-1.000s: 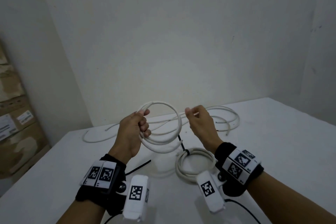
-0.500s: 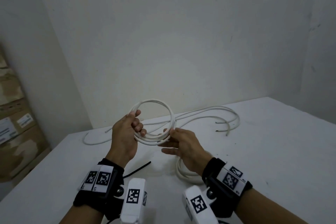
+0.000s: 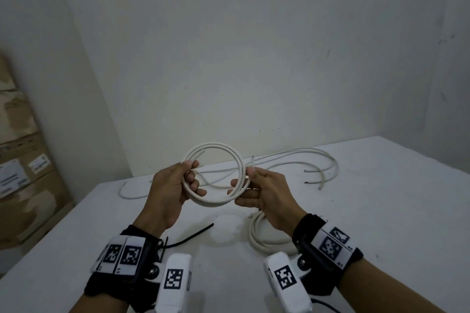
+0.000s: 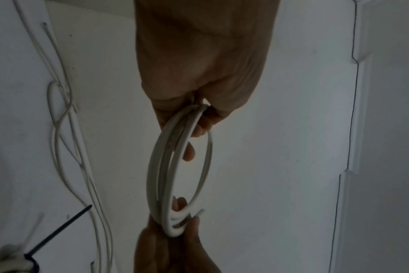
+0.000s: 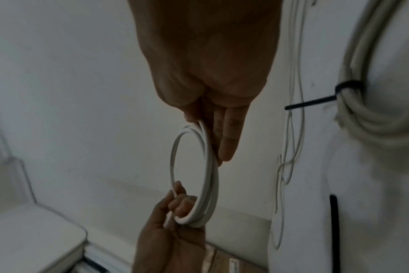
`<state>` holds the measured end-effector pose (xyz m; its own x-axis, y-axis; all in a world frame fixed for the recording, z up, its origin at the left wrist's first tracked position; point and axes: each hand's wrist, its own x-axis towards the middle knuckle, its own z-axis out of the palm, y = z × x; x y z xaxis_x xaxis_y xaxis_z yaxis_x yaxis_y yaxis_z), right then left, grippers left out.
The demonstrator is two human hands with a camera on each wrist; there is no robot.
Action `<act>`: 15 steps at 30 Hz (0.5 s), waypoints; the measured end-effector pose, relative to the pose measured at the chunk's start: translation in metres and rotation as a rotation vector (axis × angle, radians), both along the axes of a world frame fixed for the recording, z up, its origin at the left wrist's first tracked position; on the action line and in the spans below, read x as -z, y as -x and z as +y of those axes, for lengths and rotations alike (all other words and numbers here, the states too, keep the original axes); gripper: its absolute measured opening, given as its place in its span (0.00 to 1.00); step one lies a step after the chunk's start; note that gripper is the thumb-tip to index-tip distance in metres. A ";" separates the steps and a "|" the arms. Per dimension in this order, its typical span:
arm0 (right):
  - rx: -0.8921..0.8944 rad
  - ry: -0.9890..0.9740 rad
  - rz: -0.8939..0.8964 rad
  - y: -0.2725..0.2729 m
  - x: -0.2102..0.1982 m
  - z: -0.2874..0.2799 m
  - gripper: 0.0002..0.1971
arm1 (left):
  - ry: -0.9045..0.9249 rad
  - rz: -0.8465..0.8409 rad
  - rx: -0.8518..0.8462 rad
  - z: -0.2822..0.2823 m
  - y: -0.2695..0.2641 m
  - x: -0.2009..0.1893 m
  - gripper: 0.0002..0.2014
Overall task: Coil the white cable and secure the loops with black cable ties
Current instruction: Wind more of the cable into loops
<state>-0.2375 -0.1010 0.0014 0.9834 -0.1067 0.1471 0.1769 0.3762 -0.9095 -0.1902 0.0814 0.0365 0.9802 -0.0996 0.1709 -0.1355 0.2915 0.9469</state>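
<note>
A white cable coil (image 3: 216,202) of a few loops hangs in the air above the table, between both hands. My left hand (image 3: 192,178) grips its left side with curled fingers. My right hand (image 3: 244,181) pinches its right side, thumb on top and fingers beneath. The cable's free end (image 3: 253,160) sticks up beside the right thumb. In the left wrist view the coil (image 4: 156,166) runs from my left hand (image 4: 199,73) down to my right hand (image 4: 171,249). A loose black cable tie (image 3: 195,234) lies on the table below the hands.
A second white coil (image 5: 374,120), bound with a black tie (image 5: 346,88), lies on the white table (image 3: 356,223) under my right wrist. Loose white cables (image 3: 305,160) trail along the far edge by the wall. Cardboard boxes (image 3: 20,173) are stacked on the left.
My right hand, which held the cable's end apart from the coil, has come in and taken the coil's right side. The coil has turned flatter between both hands.
</note>
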 end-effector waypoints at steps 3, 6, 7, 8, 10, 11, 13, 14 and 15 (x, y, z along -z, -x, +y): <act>-0.012 0.171 -0.053 -0.002 0.001 -0.002 0.17 | 0.024 0.038 0.013 0.002 -0.002 0.001 0.09; -0.003 0.269 -0.056 -0.002 0.003 -0.003 0.17 | 0.019 0.063 0.028 0.003 -0.004 0.002 0.09; 0.001 0.289 -0.056 -0.002 0.003 -0.003 0.16 | 0.015 0.067 0.036 0.003 -0.004 0.002 0.09; 0.010 0.303 -0.055 -0.002 0.003 -0.002 0.16 | 0.012 0.071 0.044 0.003 -0.004 0.002 0.09; 0.036 0.310 -0.057 -0.003 0.004 -0.001 0.16 | 0.028 0.078 0.055 0.001 -0.004 0.004 0.09; 0.051 0.298 -0.057 -0.003 0.004 0.001 0.16 | 0.052 0.083 0.058 -0.001 -0.004 0.005 0.09; 0.077 0.244 -0.047 -0.003 0.007 0.006 0.16 | 0.116 0.095 0.050 -0.006 -0.004 0.008 0.10; 0.086 0.211 -0.038 -0.003 0.008 0.008 0.16 | 0.150 0.099 0.039 -0.008 -0.003 0.009 0.10; 0.086 0.175 -0.026 -0.003 0.009 0.011 0.15 | 0.182 0.100 0.025 -0.011 -0.003 0.010 0.11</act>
